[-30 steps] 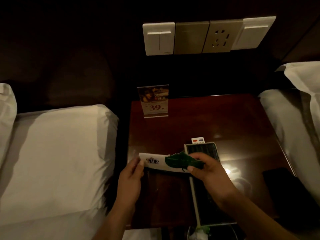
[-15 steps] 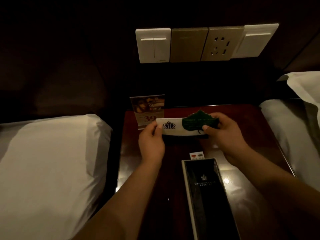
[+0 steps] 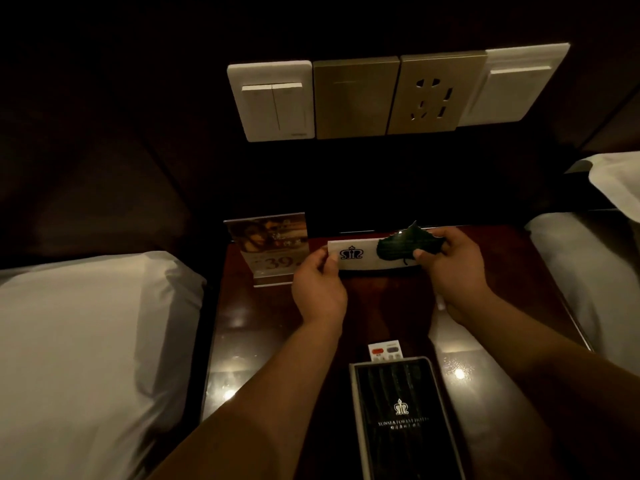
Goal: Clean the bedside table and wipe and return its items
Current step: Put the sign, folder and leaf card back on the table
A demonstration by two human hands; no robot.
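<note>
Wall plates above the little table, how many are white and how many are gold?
White rectangular wall plates: 2
Gold rectangular wall plates: 2
Total: 4

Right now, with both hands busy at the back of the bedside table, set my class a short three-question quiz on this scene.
1. True or false: the left hand pinches the left end of the white crest card.
2. What does the right hand grip? A) green leaf B) black hotel folder C) wall socket
3. Fill in: the acrylic price sign stands to the ____ of the white crest card.
Key: 1 true; 2 A; 3 left.
</note>
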